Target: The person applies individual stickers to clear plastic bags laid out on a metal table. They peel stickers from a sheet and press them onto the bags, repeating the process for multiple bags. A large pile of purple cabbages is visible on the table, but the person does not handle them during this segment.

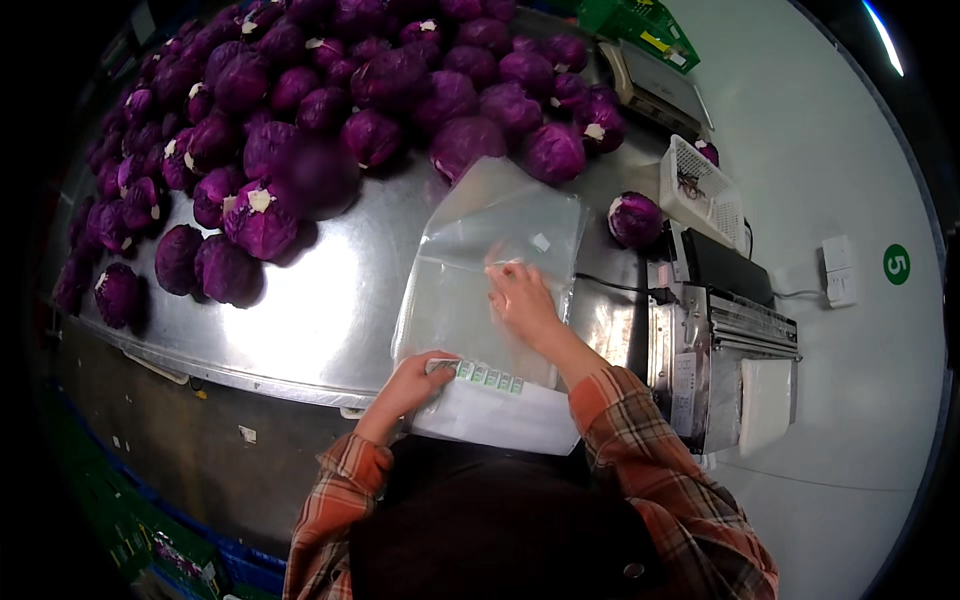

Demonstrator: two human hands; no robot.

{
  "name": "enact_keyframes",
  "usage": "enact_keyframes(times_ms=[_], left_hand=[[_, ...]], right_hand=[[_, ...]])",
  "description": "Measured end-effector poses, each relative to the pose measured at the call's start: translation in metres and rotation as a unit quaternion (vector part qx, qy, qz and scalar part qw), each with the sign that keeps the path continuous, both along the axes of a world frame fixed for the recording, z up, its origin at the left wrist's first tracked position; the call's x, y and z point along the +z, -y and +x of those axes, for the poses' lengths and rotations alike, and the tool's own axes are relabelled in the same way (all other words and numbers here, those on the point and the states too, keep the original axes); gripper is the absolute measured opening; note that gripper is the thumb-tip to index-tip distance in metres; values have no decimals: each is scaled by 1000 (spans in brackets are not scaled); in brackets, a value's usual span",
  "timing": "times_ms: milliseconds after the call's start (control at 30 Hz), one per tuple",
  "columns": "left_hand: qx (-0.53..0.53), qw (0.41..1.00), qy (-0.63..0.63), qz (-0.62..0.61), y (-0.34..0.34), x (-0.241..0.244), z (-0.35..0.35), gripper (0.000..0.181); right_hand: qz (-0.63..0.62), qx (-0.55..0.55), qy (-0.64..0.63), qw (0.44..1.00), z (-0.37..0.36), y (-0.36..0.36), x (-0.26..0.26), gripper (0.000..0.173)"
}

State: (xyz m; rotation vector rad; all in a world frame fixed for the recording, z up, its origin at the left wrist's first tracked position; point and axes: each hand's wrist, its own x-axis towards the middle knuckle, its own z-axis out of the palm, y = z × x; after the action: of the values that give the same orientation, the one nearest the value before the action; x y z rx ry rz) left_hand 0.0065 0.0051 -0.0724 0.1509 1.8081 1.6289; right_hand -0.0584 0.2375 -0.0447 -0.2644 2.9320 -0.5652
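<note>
My left hand grips the upper left corner of a white sheet of labels, with its thumb on top. A row of small green-and-white labels runs along the sheet's upper edge. Clear plastic bags lie flat on the steel table beyond the sheet. On their surface rests my right hand, fingers curled and bunched; whether anything is between the fingertips cannot be made out. A small pale square shows on the plastic just past that hand.
Heaped red cabbages cover the far and left parts of the steel table. At right stand a wrapping machine with a cord, a single cabbage, a white plastic basket and a weighing scale. A green crate sits behind.
</note>
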Motion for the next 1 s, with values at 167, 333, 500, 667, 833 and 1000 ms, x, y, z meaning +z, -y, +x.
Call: enact_keyframes(times_ms=[167,333,500,667,833,1000], left_hand=[[80,990,64,95,12,21,8,20],[114,987,43,101,9,34,12,12],[128,986,35,102,5,25,14,12],[134,990,33,42,-1,15,15,17],[149,986,75,23,-6,2,10,23],[99,993,36,50,-4,-3,3,24]], right_hand=[[-289,-20,271,918,13,-11,31,36],[-165,108,198,960,65,3,67,22],[-95,108,74,987,89,12,70,13],[-16,154,5,988,104,9,59,9],[-218,54,67,972,105,-3,50,9],[-272,-210,146,928,59,-36,18,19]])
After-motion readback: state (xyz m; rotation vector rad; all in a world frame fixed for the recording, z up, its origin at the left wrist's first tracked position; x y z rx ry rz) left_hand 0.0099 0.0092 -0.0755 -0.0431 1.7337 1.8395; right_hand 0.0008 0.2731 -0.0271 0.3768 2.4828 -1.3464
